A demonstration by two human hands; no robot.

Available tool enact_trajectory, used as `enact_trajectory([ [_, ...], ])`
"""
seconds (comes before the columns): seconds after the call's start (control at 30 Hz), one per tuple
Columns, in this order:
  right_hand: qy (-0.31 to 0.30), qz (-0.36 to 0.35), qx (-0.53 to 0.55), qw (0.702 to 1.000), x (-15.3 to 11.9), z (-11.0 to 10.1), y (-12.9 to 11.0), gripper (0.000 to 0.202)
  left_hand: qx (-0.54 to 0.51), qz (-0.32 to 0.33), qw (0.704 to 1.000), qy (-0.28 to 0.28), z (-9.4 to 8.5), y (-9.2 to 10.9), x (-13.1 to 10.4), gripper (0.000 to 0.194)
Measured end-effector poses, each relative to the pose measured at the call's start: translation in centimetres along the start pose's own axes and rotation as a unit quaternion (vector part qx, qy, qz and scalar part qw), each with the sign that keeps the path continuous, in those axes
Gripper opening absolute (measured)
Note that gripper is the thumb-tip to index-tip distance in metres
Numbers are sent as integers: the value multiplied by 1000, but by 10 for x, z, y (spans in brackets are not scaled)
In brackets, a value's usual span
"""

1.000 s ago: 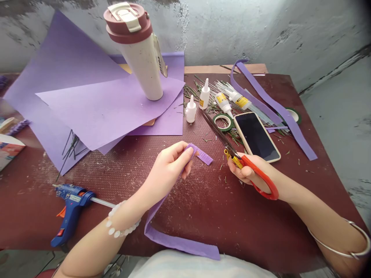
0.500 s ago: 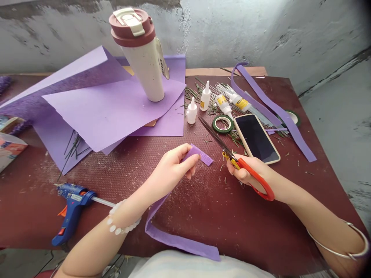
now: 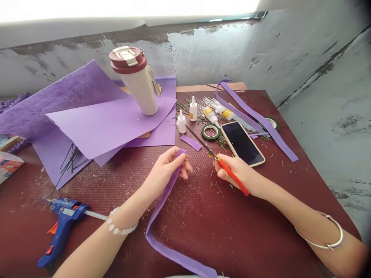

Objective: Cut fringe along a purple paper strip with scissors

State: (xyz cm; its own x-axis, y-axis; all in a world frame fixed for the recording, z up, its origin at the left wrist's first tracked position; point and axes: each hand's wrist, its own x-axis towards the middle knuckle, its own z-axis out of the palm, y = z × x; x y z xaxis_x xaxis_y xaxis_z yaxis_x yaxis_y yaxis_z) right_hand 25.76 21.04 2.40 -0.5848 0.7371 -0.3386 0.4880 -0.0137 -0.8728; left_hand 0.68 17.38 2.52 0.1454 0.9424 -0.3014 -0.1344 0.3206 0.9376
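Between thumb and fingers, my left hand (image 3: pixel 171 164) pinches the upper end of a long purple paper strip (image 3: pixel 162 202). The strip hangs down from the hand, bends, and runs along the table toward my body. Red-handled scissors (image 3: pixel 232 175) are in my right hand (image 3: pixel 239 172), with the blades pointing up and left, apparently closed. A short fringed purple piece (image 3: pixel 191 142) lies on the table just beyond my left hand, below the scissor tips. My right hand rests close to the phone's (image 3: pixel 243 143) lower edge.
Small glue bottles (image 3: pixel 181 122), green tape (image 3: pixel 211 132) and wire stems lie beyond my hands. A tumbler (image 3: pixel 139 85) stands on purple sheets (image 3: pixel 110 123) at the back left. A blue glue gun (image 3: pixel 63 224) lies front left. More purple strips (image 3: pixel 261 116) lie at right.
The short fringed piece that was at my left fingers now lies apart on the table. The scissors have turned edge-on in my right hand. The camera view has tilted up.
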Motion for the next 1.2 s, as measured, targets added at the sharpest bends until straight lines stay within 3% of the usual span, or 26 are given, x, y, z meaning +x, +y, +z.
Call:
enact_trajectory([
  [0.17,-41,37,-191,980,-10,3,-15,59,0,-4,1000,-5,8,-13,3,25],
  [0.3,63,-1,-373,926,-9,12,-12,63,-3,28,999,40,13,-23,6,17],
  [0.37,86,-17,-417,905,-4,15,-7,62,-9,38,998,56,14,-28,6,13],
  [0.77,84,-100,-492,861,14,3,14,10,-78,23,995,66,19,-32,2,12],
  [0.97,121,-93,-486,861,11,6,17,6,-37,45,997,54,21,-32,-2,8],
  [1.07,126,-91,-479,864,7,9,15,6,12,61,997,54,22,-32,-5,22],
  [1.2,128,-85,-479,864,4,11,14,7,22,79,995,59,23,-29,-7,25],
])
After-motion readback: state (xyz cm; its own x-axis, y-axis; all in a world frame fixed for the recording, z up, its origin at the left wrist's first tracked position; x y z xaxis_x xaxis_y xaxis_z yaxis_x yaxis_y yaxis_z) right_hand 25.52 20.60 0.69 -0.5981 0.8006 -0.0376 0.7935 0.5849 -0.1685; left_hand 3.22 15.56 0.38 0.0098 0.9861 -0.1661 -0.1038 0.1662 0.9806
